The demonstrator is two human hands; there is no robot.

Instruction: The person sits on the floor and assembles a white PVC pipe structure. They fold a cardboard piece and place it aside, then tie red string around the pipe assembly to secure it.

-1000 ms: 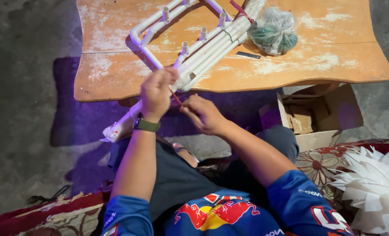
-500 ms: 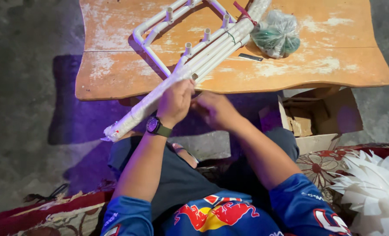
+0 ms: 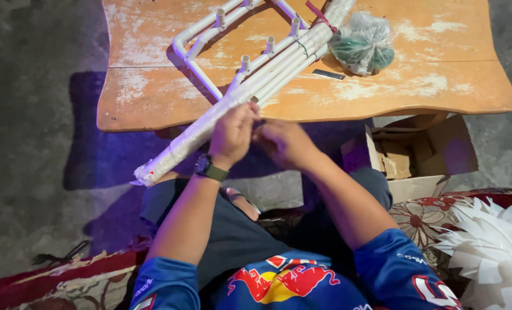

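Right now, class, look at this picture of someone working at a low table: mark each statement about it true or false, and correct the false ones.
1. Both hands are at the near end of the white pipe bundle. True: left hand and right hand meet there.
2. The wooden table holds a red bucket. False: a clear bag of green material lies there.
3. A wristwatch is on the left wrist. True.
4. The cardboard box sits on the table. False: it stands on the floor beside it.

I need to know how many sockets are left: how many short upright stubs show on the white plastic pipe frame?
5 short upright stubs: two at the frame's far end, three along the near run. Others may be hidden beyond the picture's top edge or under the left hand.
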